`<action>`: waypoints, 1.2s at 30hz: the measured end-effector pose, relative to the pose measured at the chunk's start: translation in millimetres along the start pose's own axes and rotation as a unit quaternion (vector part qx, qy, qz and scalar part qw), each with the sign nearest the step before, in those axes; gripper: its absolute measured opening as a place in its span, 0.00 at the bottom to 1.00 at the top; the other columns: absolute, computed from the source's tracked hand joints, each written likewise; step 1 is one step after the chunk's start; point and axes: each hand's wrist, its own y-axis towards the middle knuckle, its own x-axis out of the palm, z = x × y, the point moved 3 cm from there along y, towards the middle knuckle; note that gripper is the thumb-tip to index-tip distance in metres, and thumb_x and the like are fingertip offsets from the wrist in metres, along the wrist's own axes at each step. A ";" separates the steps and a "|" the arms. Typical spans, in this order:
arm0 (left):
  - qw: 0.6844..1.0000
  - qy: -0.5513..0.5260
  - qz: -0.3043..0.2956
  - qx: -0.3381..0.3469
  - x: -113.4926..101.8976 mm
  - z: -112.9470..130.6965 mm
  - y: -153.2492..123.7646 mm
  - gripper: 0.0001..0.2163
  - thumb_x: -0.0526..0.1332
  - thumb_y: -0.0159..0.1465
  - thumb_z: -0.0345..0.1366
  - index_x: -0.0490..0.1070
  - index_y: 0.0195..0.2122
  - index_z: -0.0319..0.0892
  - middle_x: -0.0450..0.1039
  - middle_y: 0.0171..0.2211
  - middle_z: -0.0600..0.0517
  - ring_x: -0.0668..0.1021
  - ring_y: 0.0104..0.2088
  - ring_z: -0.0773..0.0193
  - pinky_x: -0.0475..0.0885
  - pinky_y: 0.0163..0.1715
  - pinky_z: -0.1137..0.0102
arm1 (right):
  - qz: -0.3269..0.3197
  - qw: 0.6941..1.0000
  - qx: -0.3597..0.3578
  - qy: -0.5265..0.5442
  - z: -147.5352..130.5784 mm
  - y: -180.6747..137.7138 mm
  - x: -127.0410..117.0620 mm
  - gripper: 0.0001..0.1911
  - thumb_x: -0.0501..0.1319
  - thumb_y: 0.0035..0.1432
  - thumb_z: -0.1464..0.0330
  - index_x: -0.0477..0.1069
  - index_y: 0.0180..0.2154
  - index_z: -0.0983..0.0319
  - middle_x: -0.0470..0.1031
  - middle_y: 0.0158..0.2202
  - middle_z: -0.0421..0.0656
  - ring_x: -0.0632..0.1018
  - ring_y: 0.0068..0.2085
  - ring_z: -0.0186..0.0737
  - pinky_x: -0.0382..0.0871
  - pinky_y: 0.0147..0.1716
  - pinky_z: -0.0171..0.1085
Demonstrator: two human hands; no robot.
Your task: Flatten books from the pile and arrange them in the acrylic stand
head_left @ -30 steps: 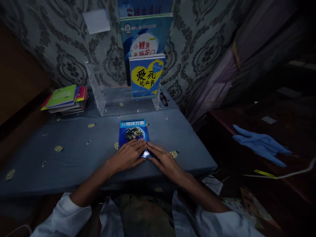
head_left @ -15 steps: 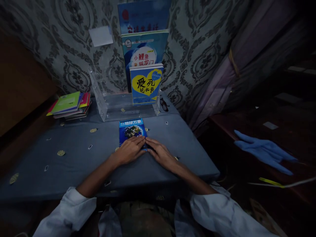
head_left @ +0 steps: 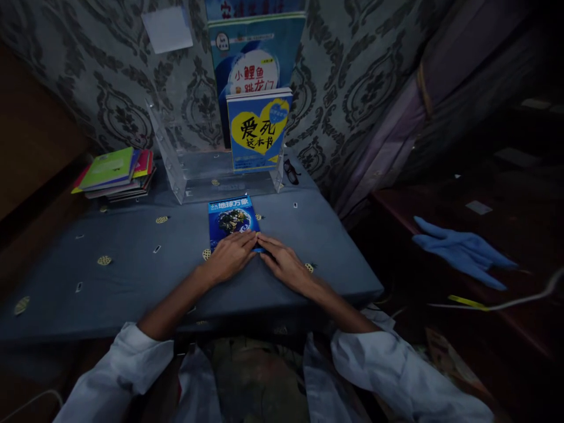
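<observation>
A blue book (head_left: 233, 218) with an Earth picture and white Chinese characters lies closed on the blue tablecloth (head_left: 145, 294). My left hand (head_left: 232, 255) rests flat across its lower part, fingers stretched out. From the other side, my right hand (head_left: 282, 261) reaches the book's lower right corner, its fingers extended and tips meeting those of the left hand. Neither hand is wrapped round anything. The book's lower edge is mostly hidden under my fingers. Behind it stands a clear acrylic rack (head_left: 220, 191) holding a blue book with a yellow heart (head_left: 259, 132).
Taller picture books (head_left: 255, 53) stand further back in the rack. Dark glasses (head_left: 291, 171) lie right of it. At left is a stack of thin books (head_left: 115, 173). A blue glove (head_left: 462, 247) lies on a dark red surface (head_left: 392, 205), beside a pale cable (head_left: 524, 301).
The view has shifted, so the table and rack look slightly larger and nearer. Both hands stay on the book, which has not visibly moved on the table.
</observation>
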 end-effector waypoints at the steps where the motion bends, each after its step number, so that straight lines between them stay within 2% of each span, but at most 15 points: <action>1: 1.000 0.002 0.001 -0.001 0.4 1.9 -0.5 0.17 0.53 0.74 0.37 0.68 0.59 0.35 0.72 0.60 0.40 0.73 0.62 0.56 0.68 0.62 0.61 | -0.001 1.000 0.000 -0.001 -3.0 -1.7 -0.8 0.25 0.55 0.68 0.69 0.66 0.64 0.61 0.68 0.65 0.51 0.69 0.65 0.47 0.65 0.65 0.53; 10: 0.999 0.042 -0.026 -0.001 4.6 19.0 -11.2 0.19 0.51 0.71 0.27 0.66 0.62 0.35 0.69 0.62 0.39 0.69 0.65 0.55 0.66 0.63 0.58 | 0.003 1.000 0.013 -0.012 -14.8 -19.3 0.5 0.24 0.54 0.68 0.68 0.67 0.64 0.60 0.70 0.63 0.52 0.71 0.64 0.50 0.67 0.64 0.54; 15: 0.997 0.058 -0.042 -0.012 3.5 32.2 -17.6 0.20 0.51 0.70 0.26 0.65 0.63 0.34 0.67 0.64 0.39 0.67 0.67 0.55 0.64 0.65 0.59 | 0.007 1.000 0.015 -0.018 -18.4 -30.4 2.5 0.25 0.53 0.68 0.68 0.65 0.65 0.61 0.69 0.64 0.52 0.69 0.65 0.49 0.66 0.64 0.55; 23: 0.997 0.065 -0.034 -0.039 7.5 48.0 -26.8 0.23 0.47 0.69 0.26 0.62 0.65 0.32 0.64 0.66 0.36 0.65 0.68 0.53 0.64 0.65 0.56 | 0.000 0.999 0.014 -0.032 -21.1 -36.1 4.8 0.25 0.53 0.68 0.69 0.64 0.65 0.60 0.68 0.65 0.52 0.68 0.66 0.49 0.64 0.65 0.56; 29: 0.996 0.066 -0.018 -0.050 9.7 50.6 -30.5 0.23 0.48 0.69 0.26 0.63 0.65 0.34 0.64 0.66 0.39 0.65 0.68 0.54 0.64 0.65 0.57 | 0.006 0.999 0.014 -0.050 -23.1 -35.5 7.2 0.24 0.52 0.68 0.69 0.67 0.63 0.62 0.69 0.64 0.54 0.69 0.65 0.50 0.65 0.65 0.56; 36: 0.997 0.046 -0.028 -0.054 5.5 49.0 -30.0 0.22 0.49 0.71 0.27 0.62 0.65 0.32 0.63 0.66 0.38 0.65 0.67 0.54 0.63 0.65 0.59 | 0.018 0.995 0.032 -0.095 -33.8 -35.0 10.6 0.25 0.51 0.66 0.70 0.67 0.63 0.62 0.71 0.62 0.54 0.71 0.63 0.52 0.67 0.63 0.59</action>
